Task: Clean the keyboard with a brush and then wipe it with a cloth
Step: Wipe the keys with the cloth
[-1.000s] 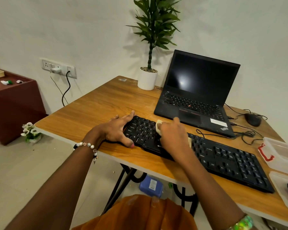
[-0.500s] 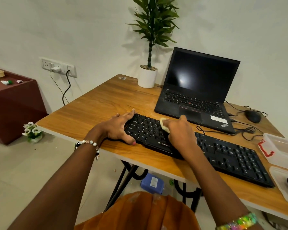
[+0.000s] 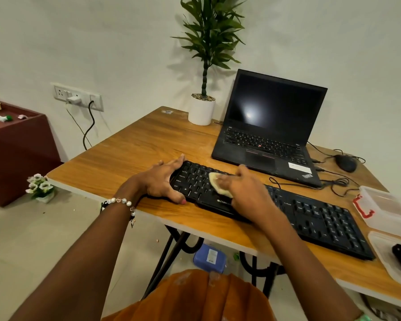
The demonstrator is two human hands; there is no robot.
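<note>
The keyboard (image 3: pixel 276 205) lies on the wooden table (image 3: pixel 130 154) with its long axis running from 10 o'clock to 4 o'clock, its near edge close to the table edge. The right hand (image 3: pixel 245 191) presses a pale cloth (image 3: pixel 219 185) onto the left-centre keys; the fingers curl over the cloth, which shows only at the hand's 9 o'clock side. The left hand (image 3: pixel 159 181) braces the keyboard's left end, thumb at the near edge and fingers spread around the far corner. Judged from this position, most of the unwiped length extends toward 4 o'clock from the right hand, so the right hand is the nearer one for that stroke. Beyond the keyboard, at 12 to 1 o'clock, stands an open laptop (image 3: pixel 271 126); a potted plant (image 3: pixel 203 107) stands at 11 o'clock; clear plastic containers (image 3: pixel 384 205) sit at 3 o'clock. The wall is plain, with a socket strip (image 3: pixel 77 97) at left.
</note>
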